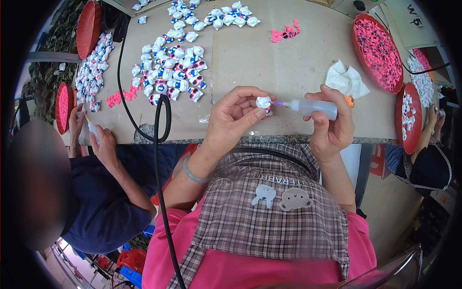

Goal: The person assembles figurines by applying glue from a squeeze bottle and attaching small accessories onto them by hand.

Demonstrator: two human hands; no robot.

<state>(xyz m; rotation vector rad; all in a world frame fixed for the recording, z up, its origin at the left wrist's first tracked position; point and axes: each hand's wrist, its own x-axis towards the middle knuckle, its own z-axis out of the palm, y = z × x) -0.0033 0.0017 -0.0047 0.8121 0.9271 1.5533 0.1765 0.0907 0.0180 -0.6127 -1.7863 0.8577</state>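
Observation:
Between the thumb and fingers of my left hand (239, 111) is a small white cat-like figurine (263, 102) with some blue on its body. My right hand (331, 123) grips a translucent squeeze bottle (315, 109) lying almost level, its thin purplish nozzle (280, 103) pointing left. The nozzle's tip meets or nearly meets the figurine's head; I cannot tell whether they touch. To the left on the table, a cluster of similar white, blue and pink figurines (168, 70) is spread out. Several small pink pieces (286, 32) lie farther back.
Red trays hold pink pieces (378, 53) and white pieces (407, 113) on the right. A crumpled white cloth (345, 79) lies near my right hand. A black cable (156, 139) hangs at left across the table edge. Co-workers' hands (103, 144) are at work on both sides.

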